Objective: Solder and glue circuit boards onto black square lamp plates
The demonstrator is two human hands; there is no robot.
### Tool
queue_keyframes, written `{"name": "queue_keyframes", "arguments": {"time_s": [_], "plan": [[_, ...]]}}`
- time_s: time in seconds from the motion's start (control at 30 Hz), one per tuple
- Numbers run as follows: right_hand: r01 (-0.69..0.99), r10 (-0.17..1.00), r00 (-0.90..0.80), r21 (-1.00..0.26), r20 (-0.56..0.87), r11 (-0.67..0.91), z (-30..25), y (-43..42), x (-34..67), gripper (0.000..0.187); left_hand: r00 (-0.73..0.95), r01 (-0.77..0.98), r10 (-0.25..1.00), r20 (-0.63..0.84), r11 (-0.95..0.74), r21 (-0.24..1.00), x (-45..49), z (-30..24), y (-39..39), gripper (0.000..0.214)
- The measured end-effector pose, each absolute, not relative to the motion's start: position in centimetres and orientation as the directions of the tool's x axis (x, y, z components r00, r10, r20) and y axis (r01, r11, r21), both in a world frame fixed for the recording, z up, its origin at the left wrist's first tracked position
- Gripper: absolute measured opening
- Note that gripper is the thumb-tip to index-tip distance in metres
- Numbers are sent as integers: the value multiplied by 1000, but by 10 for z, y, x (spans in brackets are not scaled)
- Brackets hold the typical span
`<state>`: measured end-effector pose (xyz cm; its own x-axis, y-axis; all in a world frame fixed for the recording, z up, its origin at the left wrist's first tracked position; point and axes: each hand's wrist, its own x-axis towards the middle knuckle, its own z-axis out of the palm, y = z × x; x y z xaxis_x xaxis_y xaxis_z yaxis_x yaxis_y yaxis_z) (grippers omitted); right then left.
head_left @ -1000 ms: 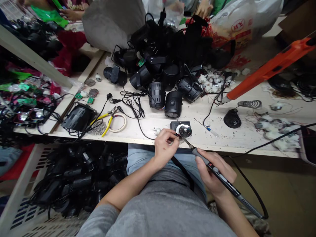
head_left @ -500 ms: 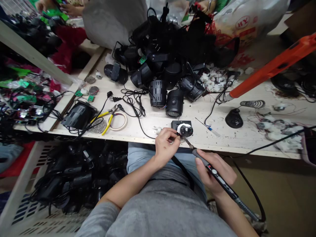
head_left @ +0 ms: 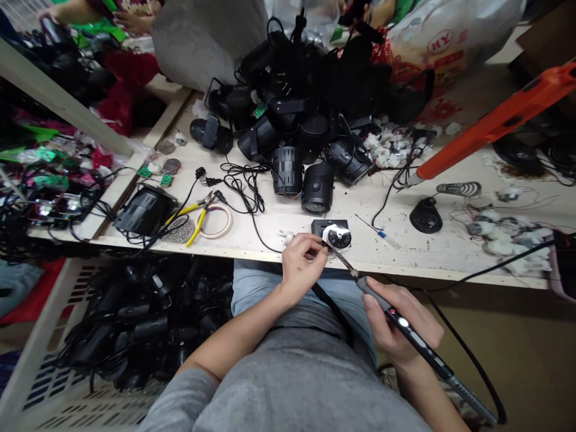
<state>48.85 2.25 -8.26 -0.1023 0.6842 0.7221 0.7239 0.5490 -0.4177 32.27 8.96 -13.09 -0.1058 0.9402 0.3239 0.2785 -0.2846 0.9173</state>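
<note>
My right hand grips a soldering iron by its grey and black handle. The iron's metal tip reaches up and left, close to a round black disc on a white part. That part rests against a small black box at the bench's front edge. My left hand is closed in a pinch at the left of the disc; what sits between its fingertips is too small to make out. Right of the disc lies a blue-handled screwdriver.
Black lamp housings are heaped at the back. On the left are yellow-handled pliers, a tape roll and a black cable. An orange bar slants over the right side. A white crate of black parts stands below left.
My right hand and the soldering iron have shifted slightly down and right, drawing the tip a little back from the disc. My left hand has barely moved.
</note>
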Motion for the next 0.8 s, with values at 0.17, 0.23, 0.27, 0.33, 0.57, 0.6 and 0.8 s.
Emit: {"name": "queue_keyframes", "arguments": {"time_s": [0.17, 0.23, 0.27, 0.33, 0.57, 0.6, 0.8], "plan": [[728, 695, -86, -431, 714, 533, -80, 20, 492, 24, -150, 257, 904, 400, -355, 899, 316, -131, 84, 9], [723, 693, -70, -442, 718, 531, -80, 19, 494, 24, -165, 263, 876, 453, -404, 876, 313, -131, 81, 8], [718, 691, -63, -448, 720, 532, -80, 18, 494, 24, -157, 265, 863, 479, -431, 863, 311, -131, 80, 7], [713, 693, -50, -460, 719, 528, -81, 17, 496, 24, -119, 268, 849, 515, -472, 840, 308, -130, 79, 4], [715, 697, -34, -470, 716, 518, -82, 17, 495, 22, 20, 323, 856, 517, -495, 806, 306, -131, 83, 5], [718, 698, -33, -469, 716, 515, -81, 17, 495, 22, 30, 334, 861, 509, -488, 806, 307, -131, 84, 7], [732, 698, -60, -444, 714, 517, -79, 20, 494, 20, 34, 412, 893, 448, -421, 808, 312, -130, 89, 15]]}}
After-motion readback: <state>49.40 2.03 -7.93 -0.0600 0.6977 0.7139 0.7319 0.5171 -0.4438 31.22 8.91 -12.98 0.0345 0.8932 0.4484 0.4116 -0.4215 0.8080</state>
